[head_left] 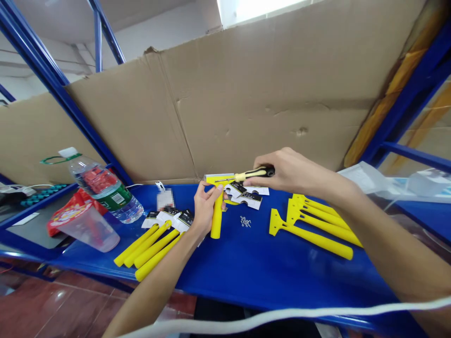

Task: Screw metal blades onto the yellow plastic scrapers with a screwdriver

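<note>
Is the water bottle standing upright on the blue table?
No, the water bottle lies tilted on its side, resting against a clear plastic cup.

You are facing a blue metal shelf board (253,267) that serves as the work surface. Behind it stands a large sheet of creased brown cardboard (225,108). Slanted blue steel rack posts (52,80) rise at the left. Above the cardboard you see a white wall (169,33) and a bright window (253,7). The floor of reddish-brown glossy tiles (52,305) reflects the light.
</note>
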Demonstrator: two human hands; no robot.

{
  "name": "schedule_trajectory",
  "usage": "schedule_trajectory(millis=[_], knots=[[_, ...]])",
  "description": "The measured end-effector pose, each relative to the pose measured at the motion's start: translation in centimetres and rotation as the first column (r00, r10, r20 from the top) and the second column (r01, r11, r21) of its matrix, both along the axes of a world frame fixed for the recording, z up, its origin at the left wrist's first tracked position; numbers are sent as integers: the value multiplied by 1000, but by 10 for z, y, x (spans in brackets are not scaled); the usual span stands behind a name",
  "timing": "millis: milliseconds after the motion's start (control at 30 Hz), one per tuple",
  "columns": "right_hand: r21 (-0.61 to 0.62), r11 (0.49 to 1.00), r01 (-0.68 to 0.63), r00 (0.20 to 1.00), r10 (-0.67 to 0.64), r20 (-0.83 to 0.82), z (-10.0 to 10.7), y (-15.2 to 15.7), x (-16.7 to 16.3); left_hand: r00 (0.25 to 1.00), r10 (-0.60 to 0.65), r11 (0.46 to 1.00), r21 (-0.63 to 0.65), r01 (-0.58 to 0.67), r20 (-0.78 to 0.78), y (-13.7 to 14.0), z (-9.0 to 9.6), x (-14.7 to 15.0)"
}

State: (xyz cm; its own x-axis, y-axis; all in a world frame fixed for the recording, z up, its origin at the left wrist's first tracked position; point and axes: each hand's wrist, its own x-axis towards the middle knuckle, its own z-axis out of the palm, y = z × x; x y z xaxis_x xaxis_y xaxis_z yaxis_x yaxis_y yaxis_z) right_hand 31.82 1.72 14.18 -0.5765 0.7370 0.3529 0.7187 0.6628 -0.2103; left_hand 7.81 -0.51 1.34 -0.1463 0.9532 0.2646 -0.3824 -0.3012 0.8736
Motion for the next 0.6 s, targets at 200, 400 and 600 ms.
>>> schedule_trajectory(millis=[200,400,600], knots=[[-265,926,-269,956,290,46,-24,36,6,988,137,985,100,-144,69,4,22,-21],[-232,971,53,998,-44,44,-88,73,-36,977,160,972,151,-181,138,5,31,-35],[-209,970,128,992,-120,49,-136,93,-73,986,130,983,120,-142,102,6,29,-36]])
